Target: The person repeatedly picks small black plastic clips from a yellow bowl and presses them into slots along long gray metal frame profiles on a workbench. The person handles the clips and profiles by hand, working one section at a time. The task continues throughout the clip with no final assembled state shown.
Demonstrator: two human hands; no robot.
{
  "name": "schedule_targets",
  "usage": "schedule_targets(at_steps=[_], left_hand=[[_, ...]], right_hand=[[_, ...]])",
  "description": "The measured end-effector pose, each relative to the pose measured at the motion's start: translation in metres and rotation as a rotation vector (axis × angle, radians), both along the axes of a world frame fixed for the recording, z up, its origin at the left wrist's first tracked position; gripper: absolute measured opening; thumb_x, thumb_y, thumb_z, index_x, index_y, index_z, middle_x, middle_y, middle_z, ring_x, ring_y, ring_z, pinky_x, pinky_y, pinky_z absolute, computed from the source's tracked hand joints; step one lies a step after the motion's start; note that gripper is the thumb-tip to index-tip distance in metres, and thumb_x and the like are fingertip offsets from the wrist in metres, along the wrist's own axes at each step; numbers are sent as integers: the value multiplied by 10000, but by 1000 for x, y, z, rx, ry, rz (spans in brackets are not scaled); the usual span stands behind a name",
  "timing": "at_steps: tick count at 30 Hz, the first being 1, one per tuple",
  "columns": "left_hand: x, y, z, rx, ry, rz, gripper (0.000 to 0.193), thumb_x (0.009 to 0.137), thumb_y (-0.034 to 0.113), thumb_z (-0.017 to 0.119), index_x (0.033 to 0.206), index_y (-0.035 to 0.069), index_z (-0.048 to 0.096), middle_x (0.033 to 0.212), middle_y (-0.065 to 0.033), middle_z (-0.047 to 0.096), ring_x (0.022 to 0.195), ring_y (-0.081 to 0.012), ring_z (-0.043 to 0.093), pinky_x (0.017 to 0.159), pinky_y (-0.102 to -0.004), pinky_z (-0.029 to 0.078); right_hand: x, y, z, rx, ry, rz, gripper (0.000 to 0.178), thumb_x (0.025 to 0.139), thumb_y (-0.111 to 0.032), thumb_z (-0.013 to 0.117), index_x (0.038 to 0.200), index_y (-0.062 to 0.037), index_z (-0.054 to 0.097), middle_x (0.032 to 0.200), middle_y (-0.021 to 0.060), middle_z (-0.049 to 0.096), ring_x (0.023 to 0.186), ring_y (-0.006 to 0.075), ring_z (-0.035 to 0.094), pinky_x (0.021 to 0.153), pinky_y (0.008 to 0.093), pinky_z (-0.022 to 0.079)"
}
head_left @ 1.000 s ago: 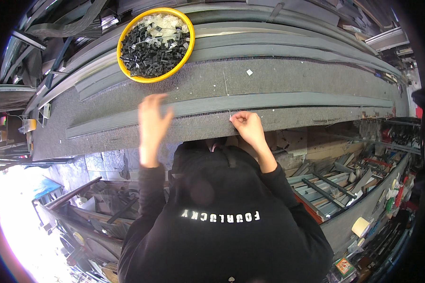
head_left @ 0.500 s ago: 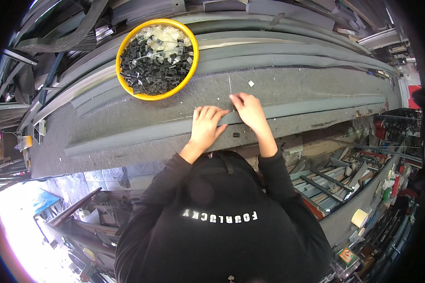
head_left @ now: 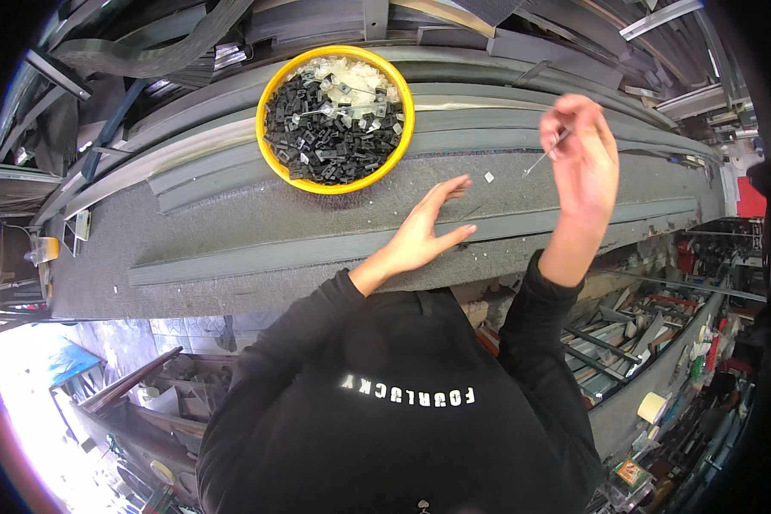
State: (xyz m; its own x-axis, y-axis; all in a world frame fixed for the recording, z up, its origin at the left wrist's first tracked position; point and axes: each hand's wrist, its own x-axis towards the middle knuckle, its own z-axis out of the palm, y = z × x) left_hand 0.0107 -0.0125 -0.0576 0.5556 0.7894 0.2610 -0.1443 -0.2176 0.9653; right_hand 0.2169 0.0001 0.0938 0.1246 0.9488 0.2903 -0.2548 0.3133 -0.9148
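Observation:
A thin metal rod-like tool [head_left: 537,163] is pinched in my right hand [head_left: 585,167], which is raised above the far side of the workbench. Slight motion blur covers its fingertips, and the tool's grip end is mostly hidden by them. My left hand [head_left: 421,233] holds nothing; thumb and fingers are spread over a long grey strip [head_left: 283,255] lying along the bench. Beyond the left fingertips lies a small white square piece [head_left: 489,177]. Left of both hands, a yellow-rimmed basin [head_left: 263,128] holds many small black plastic pieces [head_left: 334,141] and clear ones [head_left: 351,75].
More long grey profiles [head_left: 463,96] lie along the far edge of the carpeted bench [head_left: 214,300]. To the right, below the bench, is a rack of offcuts [head_left: 612,347]. A tape roll [head_left: 652,407] sits at lower right.
My right hand has lifted off the strip and swung up to the right with the tool. My left hand has opened out and shifted right. The whole view has shifted somewhat.

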Motion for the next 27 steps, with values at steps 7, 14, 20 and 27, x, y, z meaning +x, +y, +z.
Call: schedule_targets(at_steps=[7,14,20,27], left_hand=[[7,29,30,0,3,-315,272,955,168,667,1191,34,668,1018,-44,688,962,-135,616,912,-325,478],[-39,11,-36,-418,24,-2,256,1018,200,569,1012,-27,687,931,-58,700,899,-145,647,848,-289,502],[-96,4,-57,-814,-397,140,327,1073,309,409,918,56,546,978,-97,643,998,-269,650,952,-411,464],[-103,5,-15,-548,-181,250,378,1080,318,431,929,7,585,880,-87,640,894,-233,672,866,-374,507]], right_hand=[[88,-61,33,356,595,-46,297,980,-241,616,1170,-20,560,1042,77,562,993,216,523,843,338,459],[244,-126,40,826,582,-1005,208,1015,-192,536,976,-3,611,1124,260,613,1089,370,596,957,504,541],[189,-65,31,359,21,-1436,302,1069,-259,462,1205,-33,607,1043,158,633,719,206,575,686,347,562],[-64,63,-58,-207,-239,100,340,1030,-270,579,1160,20,699,965,74,705,769,104,600,721,265,522]])
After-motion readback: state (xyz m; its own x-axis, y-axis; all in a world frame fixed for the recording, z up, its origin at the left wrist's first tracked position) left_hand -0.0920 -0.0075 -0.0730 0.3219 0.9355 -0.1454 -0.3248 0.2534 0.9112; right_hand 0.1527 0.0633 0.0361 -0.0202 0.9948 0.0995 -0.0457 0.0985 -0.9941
